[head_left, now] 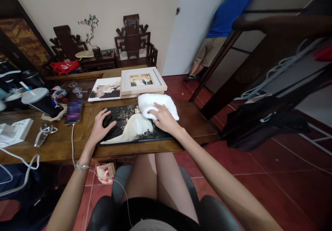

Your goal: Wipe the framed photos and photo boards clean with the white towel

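Note:
A dark photo panel showing a figure in a long white dress lies flat on the wooden table, near its front edge. On the panel's left end rests my left hand, its fingers spread. My right hand grips a folded white towel, pressed on the right part of the panel; the towel hides that corner. Just behind are a white framed photo and a white photo panel, side by side.
To the left are a lidded black cup, a phone on a white cable, a metal clip-like object and a white power strip. Carved chairs stand beyond the table. A person in blue stands at the back right.

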Motion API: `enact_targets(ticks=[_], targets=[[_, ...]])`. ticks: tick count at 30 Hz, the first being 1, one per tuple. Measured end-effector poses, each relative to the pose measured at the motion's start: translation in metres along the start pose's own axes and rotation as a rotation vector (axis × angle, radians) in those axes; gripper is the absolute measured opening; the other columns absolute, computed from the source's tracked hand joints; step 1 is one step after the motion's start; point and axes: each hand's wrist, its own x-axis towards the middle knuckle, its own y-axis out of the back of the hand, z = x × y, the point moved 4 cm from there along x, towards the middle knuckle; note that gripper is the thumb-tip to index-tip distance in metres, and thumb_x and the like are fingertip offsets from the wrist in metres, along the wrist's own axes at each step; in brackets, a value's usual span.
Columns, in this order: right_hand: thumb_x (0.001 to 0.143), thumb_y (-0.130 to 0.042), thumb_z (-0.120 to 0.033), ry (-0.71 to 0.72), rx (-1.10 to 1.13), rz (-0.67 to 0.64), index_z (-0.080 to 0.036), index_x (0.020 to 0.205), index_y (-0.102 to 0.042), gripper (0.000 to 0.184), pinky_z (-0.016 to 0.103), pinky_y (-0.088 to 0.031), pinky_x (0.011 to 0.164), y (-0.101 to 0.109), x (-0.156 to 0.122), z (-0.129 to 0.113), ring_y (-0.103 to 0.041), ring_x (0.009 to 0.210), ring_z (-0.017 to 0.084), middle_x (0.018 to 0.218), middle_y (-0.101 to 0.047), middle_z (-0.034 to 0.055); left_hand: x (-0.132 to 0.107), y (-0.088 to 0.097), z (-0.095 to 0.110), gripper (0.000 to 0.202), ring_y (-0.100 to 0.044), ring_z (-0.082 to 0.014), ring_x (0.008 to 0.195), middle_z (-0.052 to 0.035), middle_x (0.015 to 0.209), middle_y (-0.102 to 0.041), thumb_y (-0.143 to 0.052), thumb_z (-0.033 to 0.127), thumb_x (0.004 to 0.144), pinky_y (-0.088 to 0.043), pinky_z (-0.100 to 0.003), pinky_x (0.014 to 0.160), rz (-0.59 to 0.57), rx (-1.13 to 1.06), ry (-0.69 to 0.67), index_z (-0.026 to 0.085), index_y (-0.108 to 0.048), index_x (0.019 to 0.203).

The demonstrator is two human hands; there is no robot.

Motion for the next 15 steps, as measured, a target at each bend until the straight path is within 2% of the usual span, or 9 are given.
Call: enact_targets(ticks=[4,6,9,12,15], targets=[[0.077,-0.048,-0.001,0.010,-0.062,-0.055,-0.015,0.126,-0.062,0.053,0.064,-0.030,0.108,0.003,0.010,-0.009,-0.037,0.138,0.038,0.137,-0.057,0.0177,0.001,0.000,0.001,0.057,-0.033,-0.0314,0.143,-0.0136,0.142,-0.053,-0.065,0.057,0.080,-0.026,-0.049,0.117,-0.029,0.035,-0.022,0.017,-0.064,0.121],[0.076,-0.047,0.001,0.066,-0.059,-0.069,-0.016,0.120,-0.065,0.050,0.065,-0.027,0.110,0.006,-0.006,-0.022,-0.036,0.139,0.038,0.139,-0.056,0.0162,0.002,0.001,0.001,0.059,-0.037,-0.0313,0.141,-0.0146,0.141,-0.055,-0.066,0.058,0.079,-0.030,-0.048,0.116,-0.022,0.050,-0.015,0.016,-0.066,0.119],[0.071,-0.048,0.003,0.174,0.003,-0.067,-0.020,0.108,-0.069,0.048,0.065,-0.024,0.112,0.013,-0.050,-0.044,-0.032,0.142,0.035,0.143,-0.053,0.0113,0.001,0.003,0.002,0.058,-0.043,-0.0314,0.138,-0.0155,0.138,-0.058,-0.065,0.059,0.080,-0.032,-0.048,0.116,-0.008,0.094,-0.001,0.014,-0.067,0.118],[0.067,-0.048,0.003,0.232,0.063,-0.060,-0.023,0.103,-0.070,0.049,0.065,-0.023,0.114,0.021,-0.086,-0.057,-0.030,0.144,0.033,0.144,-0.053,0.0075,-0.001,0.003,0.004,0.057,-0.042,-0.0320,0.139,-0.0144,0.140,-0.056,-0.060,0.059,0.083,-0.031,-0.048,0.116,-0.016,0.077,-0.009,0.015,-0.067,0.119],[0.067,-0.047,0.002,0.217,0.088,-0.070,-0.023,0.106,-0.069,0.052,0.063,-0.025,0.113,0.022,-0.079,-0.051,-0.035,0.141,0.033,0.143,-0.054,0.0076,-0.003,0.003,0.006,0.060,-0.037,-0.0316,0.142,-0.0133,0.146,-0.050,-0.063,0.060,0.081,-0.030,-0.049,0.117,-0.033,0.025,-0.031,0.016,-0.064,0.123]])
